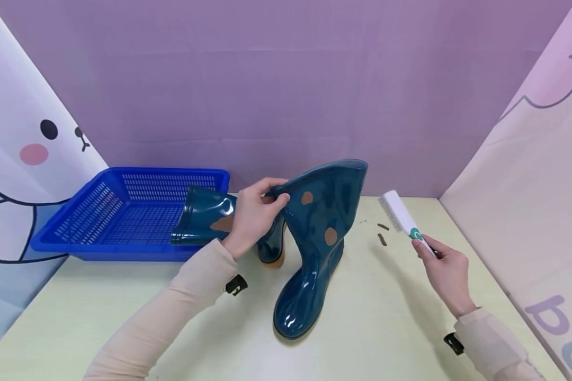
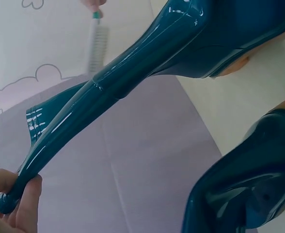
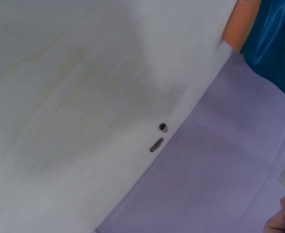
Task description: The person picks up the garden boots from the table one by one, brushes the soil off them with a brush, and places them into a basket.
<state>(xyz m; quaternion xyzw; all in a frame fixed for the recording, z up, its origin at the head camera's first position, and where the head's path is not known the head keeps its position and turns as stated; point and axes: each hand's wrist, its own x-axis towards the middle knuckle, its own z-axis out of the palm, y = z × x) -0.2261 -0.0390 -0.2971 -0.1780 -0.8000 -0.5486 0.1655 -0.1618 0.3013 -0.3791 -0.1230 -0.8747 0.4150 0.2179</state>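
While the upright boot (image 1: 314, 238) is pinched at its rim by the left grip (image 1: 255, 214), a brush (image 1: 402, 217) is clasped in the right grip (image 1: 443, 270) — apart, right of the boot, above the bench (image 1: 386, 317).

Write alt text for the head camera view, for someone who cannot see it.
A person's left hand pinches the top rim of an upright dark teal rubber boot on a pale table, while the right hand holds a white brush beside it. A second boot lies by a blue basket.
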